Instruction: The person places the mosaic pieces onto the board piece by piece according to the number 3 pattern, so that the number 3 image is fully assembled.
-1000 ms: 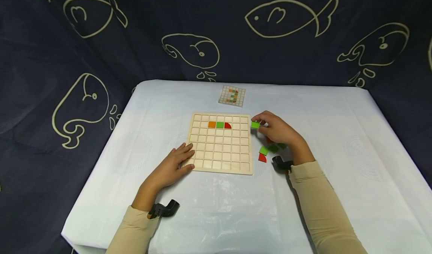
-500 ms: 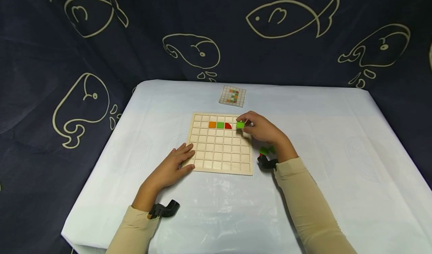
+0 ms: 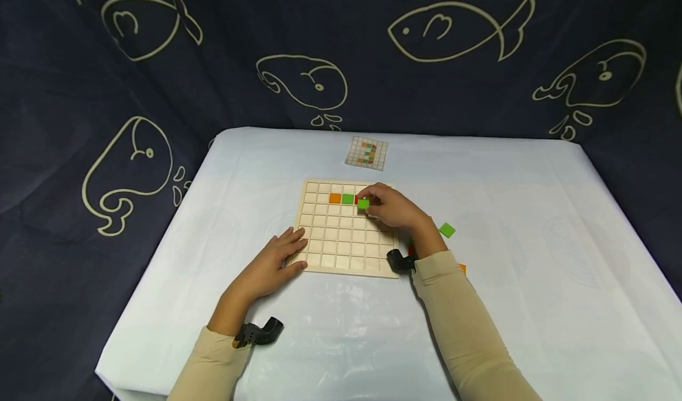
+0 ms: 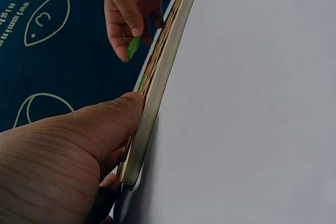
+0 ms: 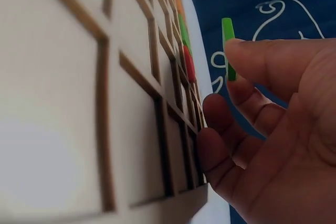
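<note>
My right hand pinches a green square tile between thumb and fingers, over the upper part of the wooden grid board. In the right wrist view that tile is edge-on, held above the board surface. One row of the board has an orange tile, a green tile and a red quarter-round tile, which the held tile and fingers partly cover in the head view. My left hand rests with spread fingers on the board's lower left edge; its thumb lies along the rim.
Behind the board lies a small pattern card printed with coloured squares. To the right are loose tiles: a green one, a red one and an orange one, the last two partly hidden by the right arm. White cloth covers the table.
My right hand has carried the green tile leftward from beside the board to over the red tile's place. Loose tiles at the right have come into view behind the arm. The left hand stays put.
</note>
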Motion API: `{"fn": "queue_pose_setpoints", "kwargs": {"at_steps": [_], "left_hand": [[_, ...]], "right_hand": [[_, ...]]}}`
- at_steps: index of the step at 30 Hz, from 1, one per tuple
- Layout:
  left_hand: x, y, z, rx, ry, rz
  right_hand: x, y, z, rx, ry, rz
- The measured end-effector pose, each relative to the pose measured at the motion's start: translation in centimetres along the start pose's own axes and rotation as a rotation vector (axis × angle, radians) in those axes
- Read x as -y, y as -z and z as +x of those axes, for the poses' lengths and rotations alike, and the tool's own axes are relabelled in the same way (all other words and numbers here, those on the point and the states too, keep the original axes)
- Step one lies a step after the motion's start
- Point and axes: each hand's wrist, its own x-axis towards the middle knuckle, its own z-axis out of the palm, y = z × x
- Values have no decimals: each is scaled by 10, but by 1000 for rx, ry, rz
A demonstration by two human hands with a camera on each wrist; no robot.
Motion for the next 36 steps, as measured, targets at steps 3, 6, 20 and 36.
{"fn": "queue_pose_setpoints", "kwargs": {"at_steps": [3,6,20,36], "left_hand": [[0,0,0,-1,-4,4],[0,1,0,5,-3,9],[1,0,1,3,0,15],[2,-2,1,-5,-4,16]], "right_hand": [[-2,-2,2,12,-8,1],[-3,-4,3,27,-17,9],[-3,-11,8,20,-41,-68],[-1,-19,7,-35,-9,-165]]}}
